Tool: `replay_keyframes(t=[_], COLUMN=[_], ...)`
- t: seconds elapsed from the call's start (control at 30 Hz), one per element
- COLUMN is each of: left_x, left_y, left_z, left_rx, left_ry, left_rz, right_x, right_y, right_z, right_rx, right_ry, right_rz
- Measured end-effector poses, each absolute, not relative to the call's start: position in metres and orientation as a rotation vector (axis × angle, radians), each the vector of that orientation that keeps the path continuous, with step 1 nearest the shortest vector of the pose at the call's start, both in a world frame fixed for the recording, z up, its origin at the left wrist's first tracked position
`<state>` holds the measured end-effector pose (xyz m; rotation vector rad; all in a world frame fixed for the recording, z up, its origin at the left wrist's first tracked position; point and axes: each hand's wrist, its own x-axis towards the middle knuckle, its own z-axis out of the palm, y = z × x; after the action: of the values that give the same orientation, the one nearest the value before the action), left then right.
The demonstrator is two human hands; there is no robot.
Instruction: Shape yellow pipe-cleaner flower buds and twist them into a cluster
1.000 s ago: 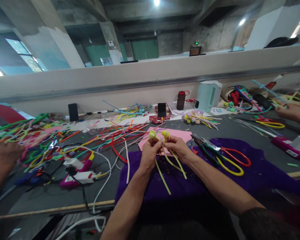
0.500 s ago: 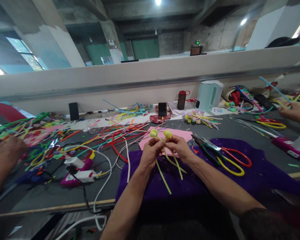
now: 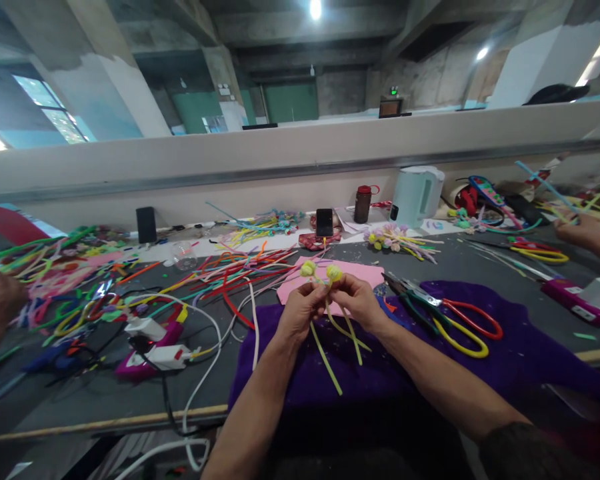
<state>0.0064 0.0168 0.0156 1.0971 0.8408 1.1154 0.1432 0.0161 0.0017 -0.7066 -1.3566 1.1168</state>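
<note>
The fingers of a person's left hand (image 3: 300, 312) and right hand (image 3: 356, 303) are pinching yellow-headed stems (image 3: 326, 358) above a purple cloth (image 3: 380, 380), the ends dangling, while red-and-yellow-handled scissors (image 3: 433, 301) are lying beside green-handled pliers (image 3: 419, 309) at right.

The yellow chenille flowers (image 3: 335, 273) look soft and fuzzy, and their matt stems (image 3: 327, 360) share that felted pile. Beneath them spreads a purple cloth (image 3: 300, 383), its dull nap flecked with lint. The scissors (image 3: 433, 301) pair bright, polished metal with smooth plastic-looking grips in red and yellow. The tabletop (image 3: 80, 400) is matt dark grey, edged by a wood-like strip (image 3: 105, 424). The electric kettle (image 3: 411, 197) appears to be smooth, pale plastic; the phone (image 3: 325, 222) has a glossy dark screen. Overhead, the ceiling beams (image 3: 300, 27) are rough, bare concrete.
</note>
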Motion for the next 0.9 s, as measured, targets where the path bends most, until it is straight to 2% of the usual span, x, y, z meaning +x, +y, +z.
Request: replay_keyframes(t=[0.23,0.73,0.9], left_x=[0.008,0.006,0.005], left_y=[0.013,0.006,0.006], left_z=[0.018,0.027,0.026], left_rx=[1.039,1.150,1.143], left_ry=[0.787,0.719,0.709], left_rz=[1.143,0.990,0.846], right_x=[0.144,0.154,0.164], right_y=[0.008,0.010,0.020], right_z=[0.010,0.021,0.022], right_rx=[-0.681,-0.737,-0.709], right_ry=[-1.410,-1.225,-1.100], right_rz=[0.991,1.093,1.239])
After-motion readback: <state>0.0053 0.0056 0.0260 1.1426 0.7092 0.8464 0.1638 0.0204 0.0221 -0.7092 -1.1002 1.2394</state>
